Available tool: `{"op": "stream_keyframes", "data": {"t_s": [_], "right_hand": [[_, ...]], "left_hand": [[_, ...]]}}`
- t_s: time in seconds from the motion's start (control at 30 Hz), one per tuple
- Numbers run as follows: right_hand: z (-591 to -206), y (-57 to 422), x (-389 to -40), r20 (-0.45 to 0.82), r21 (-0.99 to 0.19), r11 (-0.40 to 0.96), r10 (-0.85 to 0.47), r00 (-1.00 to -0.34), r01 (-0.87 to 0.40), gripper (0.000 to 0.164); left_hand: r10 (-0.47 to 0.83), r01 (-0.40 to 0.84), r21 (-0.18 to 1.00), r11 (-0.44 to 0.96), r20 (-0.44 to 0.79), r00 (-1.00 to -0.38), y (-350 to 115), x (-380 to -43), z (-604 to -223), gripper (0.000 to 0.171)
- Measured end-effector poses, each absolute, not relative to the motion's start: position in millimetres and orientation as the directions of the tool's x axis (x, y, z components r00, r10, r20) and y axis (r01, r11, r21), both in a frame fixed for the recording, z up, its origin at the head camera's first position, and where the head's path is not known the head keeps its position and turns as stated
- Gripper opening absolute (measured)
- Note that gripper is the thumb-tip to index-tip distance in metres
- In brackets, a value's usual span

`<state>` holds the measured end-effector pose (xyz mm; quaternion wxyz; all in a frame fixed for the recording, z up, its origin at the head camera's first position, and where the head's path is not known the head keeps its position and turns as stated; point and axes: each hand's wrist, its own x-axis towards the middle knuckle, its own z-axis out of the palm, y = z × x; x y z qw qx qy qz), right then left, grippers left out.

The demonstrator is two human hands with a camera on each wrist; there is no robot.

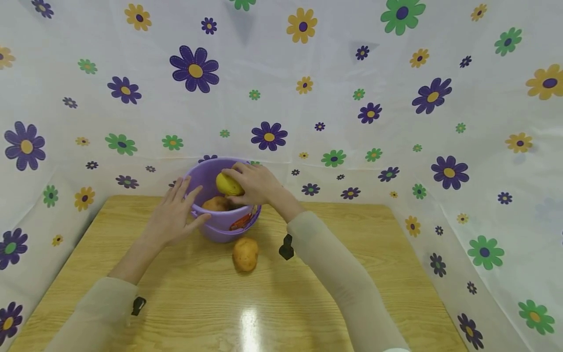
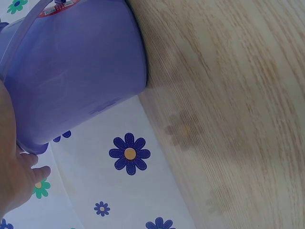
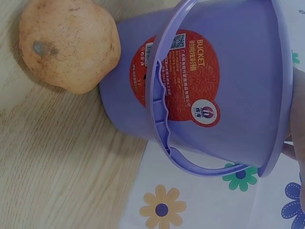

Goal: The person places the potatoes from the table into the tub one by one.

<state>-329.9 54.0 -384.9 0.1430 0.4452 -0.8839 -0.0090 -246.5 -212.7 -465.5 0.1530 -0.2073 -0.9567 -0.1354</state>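
Note:
A purple bucket (image 1: 222, 227) stands upright on the table, its handle lowered at the front. In the head view my right hand (image 1: 255, 185) grips a yellow oval fruit (image 1: 228, 184) at the bucket's mouth. My left hand (image 1: 171, 215) is at the bucket's left rim with its fingers extended, holding nothing. Inside the bucket lies a brownish-orange rounded item (image 1: 215, 203), partly hidden. A pale orange, lumpy round fruit (image 3: 69, 45), perhaps a pomegranate, sits on the table in front of the bucket. The yellow fruit is out of sight in both wrist views.
The wooden table (image 1: 184, 293) backs onto a white flower-patterned cloth (image 1: 272, 107), which also rises along both sides. The bucket stands close to the back edge. A red label (image 3: 205, 62) is stuck on its side.

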Motion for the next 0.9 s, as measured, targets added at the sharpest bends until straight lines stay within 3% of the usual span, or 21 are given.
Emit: {"op": "stream_keyframes", "data": {"t_s": [0.43, 0.9], "right_hand": [[-385, 52, -335, 0.149, 0.158, 0.667, -0.745, -0.65, -0.728, 0.071], [-385, 62, -330, 0.242, 0.286, 0.617, -0.787, -0.568, -0.733, 0.063]], "left_hand": [[0.353, 0.431, 0.194, 0.881, 0.335, -0.873, -213, -247, -465, 0.083], [0.354, 0.432, 0.198, 0.88, 0.334, -0.874, -212, -246, -465, 0.082]]}}
